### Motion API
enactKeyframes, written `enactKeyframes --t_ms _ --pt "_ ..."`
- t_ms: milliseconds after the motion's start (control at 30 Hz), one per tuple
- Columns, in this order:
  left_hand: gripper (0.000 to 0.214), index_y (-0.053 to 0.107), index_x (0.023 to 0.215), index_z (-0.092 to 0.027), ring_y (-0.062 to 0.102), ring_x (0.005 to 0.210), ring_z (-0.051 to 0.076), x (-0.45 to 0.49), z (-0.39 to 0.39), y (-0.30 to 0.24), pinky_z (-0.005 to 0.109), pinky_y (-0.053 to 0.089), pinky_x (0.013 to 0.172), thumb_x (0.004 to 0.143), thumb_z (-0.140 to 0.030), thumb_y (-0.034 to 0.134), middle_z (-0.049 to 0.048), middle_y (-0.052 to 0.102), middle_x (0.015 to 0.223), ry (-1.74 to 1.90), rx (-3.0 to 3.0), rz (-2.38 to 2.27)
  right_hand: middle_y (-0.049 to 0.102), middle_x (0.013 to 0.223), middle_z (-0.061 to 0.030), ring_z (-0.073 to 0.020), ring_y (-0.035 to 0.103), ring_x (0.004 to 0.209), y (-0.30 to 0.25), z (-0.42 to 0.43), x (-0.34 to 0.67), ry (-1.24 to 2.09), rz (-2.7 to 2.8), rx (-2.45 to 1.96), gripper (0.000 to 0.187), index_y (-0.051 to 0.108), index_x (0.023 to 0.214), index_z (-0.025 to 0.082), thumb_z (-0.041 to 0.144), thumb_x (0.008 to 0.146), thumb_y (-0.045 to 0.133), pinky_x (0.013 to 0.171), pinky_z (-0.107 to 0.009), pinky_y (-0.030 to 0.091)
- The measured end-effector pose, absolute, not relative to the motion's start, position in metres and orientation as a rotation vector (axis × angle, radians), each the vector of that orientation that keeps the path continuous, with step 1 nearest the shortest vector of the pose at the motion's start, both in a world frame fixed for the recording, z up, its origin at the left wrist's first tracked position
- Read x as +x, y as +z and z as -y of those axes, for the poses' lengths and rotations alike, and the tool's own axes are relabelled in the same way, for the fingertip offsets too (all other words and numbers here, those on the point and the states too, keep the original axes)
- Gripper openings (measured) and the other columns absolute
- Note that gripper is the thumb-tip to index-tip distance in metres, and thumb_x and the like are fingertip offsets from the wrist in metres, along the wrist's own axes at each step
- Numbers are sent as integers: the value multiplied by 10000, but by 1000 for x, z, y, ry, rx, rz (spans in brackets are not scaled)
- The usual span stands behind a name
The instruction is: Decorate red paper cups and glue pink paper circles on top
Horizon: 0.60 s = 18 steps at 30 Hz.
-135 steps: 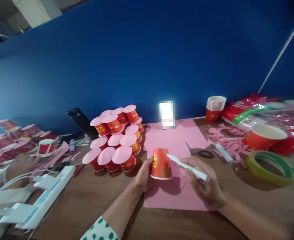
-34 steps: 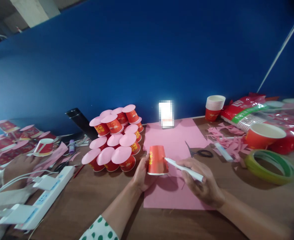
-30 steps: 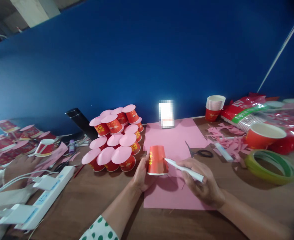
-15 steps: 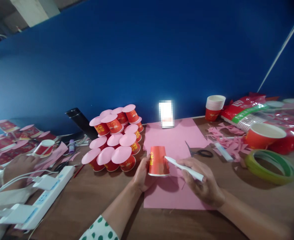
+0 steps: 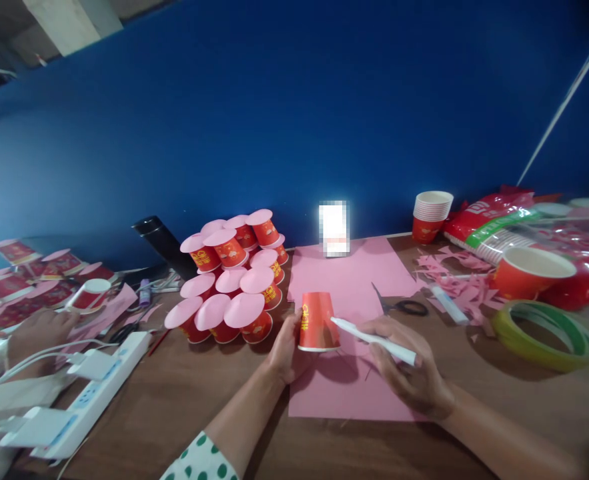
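Observation:
In my left hand [image 5: 287,353] is a red paper cup [image 5: 320,321], turned upside down with its white rim at the bottom and gold lettering on its left side. My right hand [image 5: 411,363] is closed around a slim white pen [image 5: 377,340], slanted so its tip is at the cup's right side; whether it touches, I cannot tell. Beneath both hands lies pink paper [image 5: 344,400]. Left of the cup stand several upside-down red cups [image 5: 257,328] topped with pink paper discs [image 5: 244,310], some stacked in a second layer.
Scissors [image 5: 409,307], pink paper scraps [image 5: 457,270], a glue stick [image 5: 449,305], green tape [image 5: 511,340], a nested cup stack [image 5: 430,217] and a bagged cup pack [image 5: 499,220] lie right. Leftward are a power strip [image 5: 94,393], a black bottle [image 5: 161,243] and another person's hand [image 5: 41,340].
The pen and my right hand have shifted slightly right and down. My left hand still holds the cup in nearly the same place.

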<state>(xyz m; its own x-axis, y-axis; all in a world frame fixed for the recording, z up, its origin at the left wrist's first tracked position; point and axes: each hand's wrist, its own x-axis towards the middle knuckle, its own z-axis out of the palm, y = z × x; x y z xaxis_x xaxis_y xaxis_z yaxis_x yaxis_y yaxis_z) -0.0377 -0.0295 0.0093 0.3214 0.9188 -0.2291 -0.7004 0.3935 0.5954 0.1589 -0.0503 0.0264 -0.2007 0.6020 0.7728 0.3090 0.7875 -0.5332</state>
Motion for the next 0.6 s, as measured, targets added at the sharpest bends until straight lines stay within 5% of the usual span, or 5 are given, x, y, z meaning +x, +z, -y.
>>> enactKeyframes --t_ms 600 --pt "321 632 1011 -88 652 841 250 -34 32 10 374 459 851 871 -332 476 117 690 875 1084 471 -627 679 869 -72 -175 638 750 27 49 157 288 1852 -653 252 587 1050 180 91 825 513 661 -297 520"
